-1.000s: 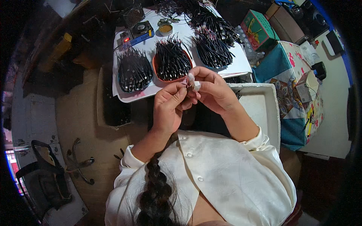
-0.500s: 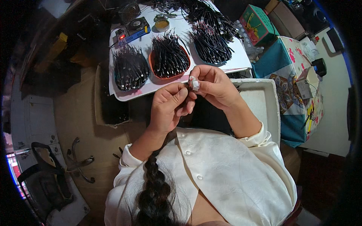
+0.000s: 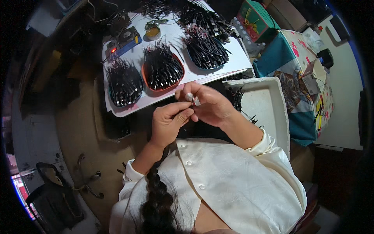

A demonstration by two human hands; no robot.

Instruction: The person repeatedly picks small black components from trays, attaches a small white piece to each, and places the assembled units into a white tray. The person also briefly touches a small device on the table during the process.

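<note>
My left hand [image 3: 168, 121] is closed in a pinch in front of my chest. A thin dark piece [image 3: 192, 103], seemingly a cable end, shows at its fingertips, mostly hidden. My right hand [image 3: 213, 106] is curled close beside it, its fingers bent and partly blurred. White wrapping [image 3: 189, 96] covers a right fingertip; whether these fingers grip anything is not visible. On the white table beyond stand bundles of short black cables: one at the left [image 3: 124, 84], one in an orange bowl [image 3: 182, 73], and one in a blue bowl [image 3: 206, 52].
A white foam box [image 3: 269, 105] with some black cables stands to my right. On the table are a blue device with a red light [image 3: 124, 43], a round tin [image 3: 153, 33] and a cable heap [image 3: 206, 19]. Further right is a cloth-covered table [image 3: 290, 70].
The view has shifted, so the table sits further left. My right fingers have loosened and moved slightly at the left fingertips; my left hand keeps its pinch.
</note>
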